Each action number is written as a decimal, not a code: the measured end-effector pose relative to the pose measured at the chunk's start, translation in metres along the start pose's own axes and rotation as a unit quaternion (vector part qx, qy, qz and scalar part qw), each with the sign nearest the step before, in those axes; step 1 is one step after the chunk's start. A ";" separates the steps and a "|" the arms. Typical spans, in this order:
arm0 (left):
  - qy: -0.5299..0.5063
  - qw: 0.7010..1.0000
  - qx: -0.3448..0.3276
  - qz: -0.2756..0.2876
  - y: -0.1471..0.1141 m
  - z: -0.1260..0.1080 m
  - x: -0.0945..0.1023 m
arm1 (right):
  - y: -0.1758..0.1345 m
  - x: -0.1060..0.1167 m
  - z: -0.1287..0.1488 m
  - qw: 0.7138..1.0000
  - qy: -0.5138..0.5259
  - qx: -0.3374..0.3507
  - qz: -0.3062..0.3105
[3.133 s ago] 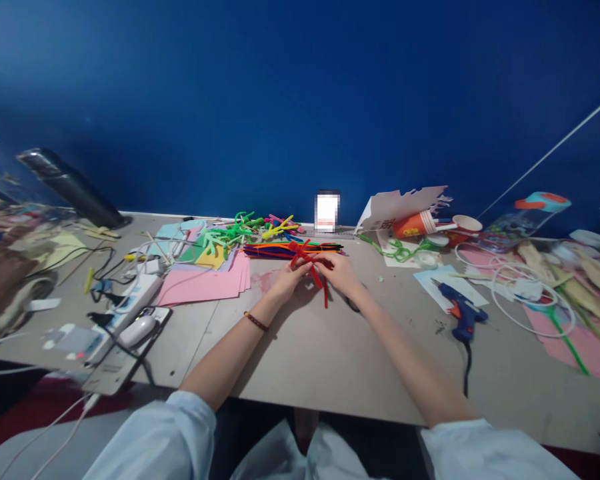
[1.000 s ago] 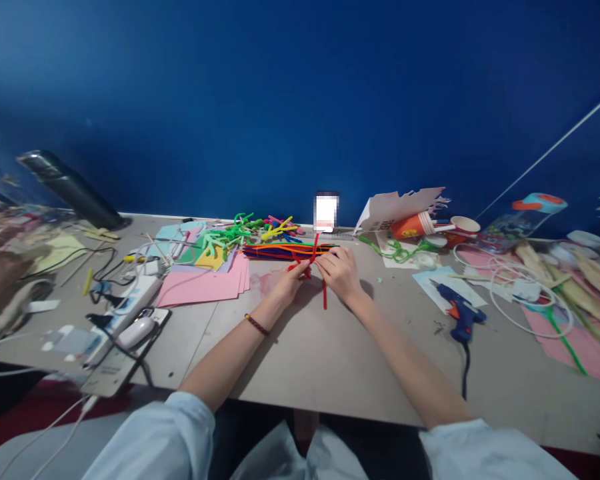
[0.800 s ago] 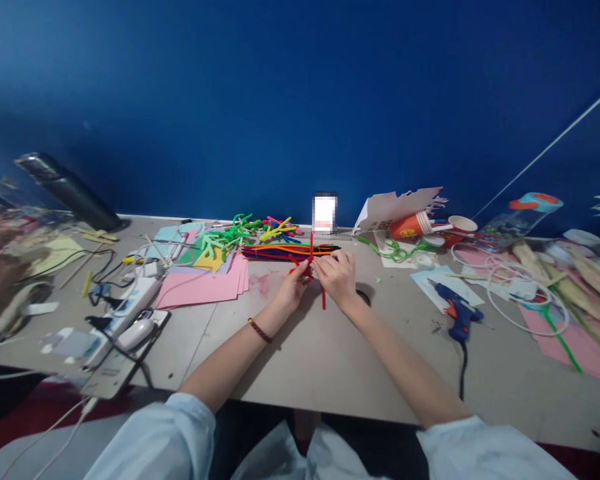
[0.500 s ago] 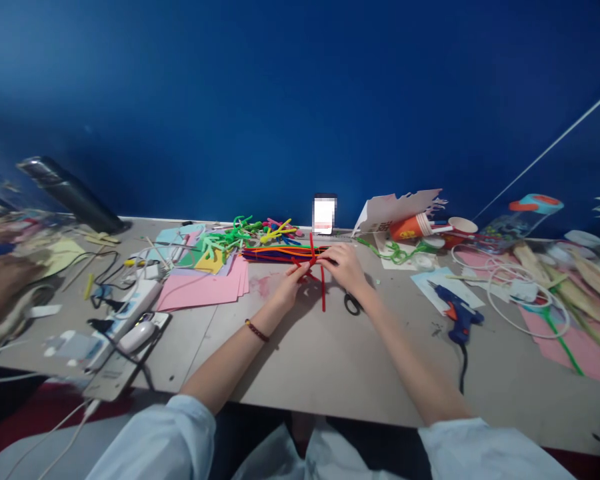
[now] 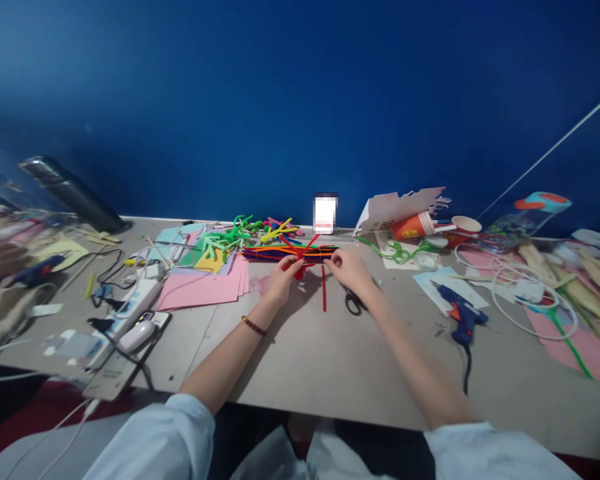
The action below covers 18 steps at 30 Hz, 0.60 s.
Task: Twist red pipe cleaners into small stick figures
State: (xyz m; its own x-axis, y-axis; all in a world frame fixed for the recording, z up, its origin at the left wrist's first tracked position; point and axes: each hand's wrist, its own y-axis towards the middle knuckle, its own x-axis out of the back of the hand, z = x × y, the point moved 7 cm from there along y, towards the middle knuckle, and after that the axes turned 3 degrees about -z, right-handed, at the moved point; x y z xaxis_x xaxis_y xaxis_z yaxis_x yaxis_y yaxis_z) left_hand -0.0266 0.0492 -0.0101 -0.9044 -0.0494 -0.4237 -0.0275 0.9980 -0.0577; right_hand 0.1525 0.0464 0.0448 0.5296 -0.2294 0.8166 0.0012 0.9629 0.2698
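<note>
My left hand [image 5: 283,279] pinches crossed red pipe cleaners [image 5: 309,244] near their middle, above the table. To the right, my right hand [image 5: 351,272] has thumb and forefinger pressed together; anything between them is too small to make out. Behind both hands lies a bundle of mixed-colour pipe cleaners [image 5: 265,255]. A loose red pipe cleaner [image 5: 324,290] rests on the table between my forearms. Black-handled scissors [image 5: 353,304] lie just under my right wrist, their blades partly hidden by it.
Pink paper sheets [image 5: 205,288], a power strip [image 5: 127,313] and green bent pipe cleaners [image 5: 225,239] occupy the left. A lit phone [image 5: 325,213] leans on the blue wall. Rightward are a glue gun [image 5: 460,313] and paper cups [image 5: 415,227]. Another person's hand [image 5: 5,263] is far left.
My hands have moved apart: the left shifted slightly left with the red pipe cleaners, the right drew away rightward. At far left, the other person's hand pulled back and a dark blue tool came into view.
</note>
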 end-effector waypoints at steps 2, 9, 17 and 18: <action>-0.003 1.000 -0.005 -0.004 0.002 -0.002 0.002 | -0.006 -0.020 -0.003 0.994 -0.044 -0.025 0.101; 0.072 0.994 -0.062 -0.049 -0.001 -0.007 0.004 | -0.016 -0.039 0.003 0.984 -0.131 -0.039 0.116; 0.232 0.952 -0.183 -0.075 -0.002 -0.025 0.008 | -0.012 -0.033 -0.007 0.987 0.001 -0.104 0.121; 0.252 0.944 -0.202 -0.074 -0.003 -0.028 0.007 | -0.011 -0.032 -0.009 0.982 0.056 -0.120 0.132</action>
State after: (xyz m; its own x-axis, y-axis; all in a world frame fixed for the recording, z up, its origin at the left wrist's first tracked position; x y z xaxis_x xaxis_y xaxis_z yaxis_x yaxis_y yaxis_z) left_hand -0.0452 0.0465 0.0127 -0.9627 -0.2656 0.0511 -0.2375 0.9206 0.3099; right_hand 0.1431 0.0446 0.0116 0.6287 0.0373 0.7768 0.0431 0.9956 -0.0828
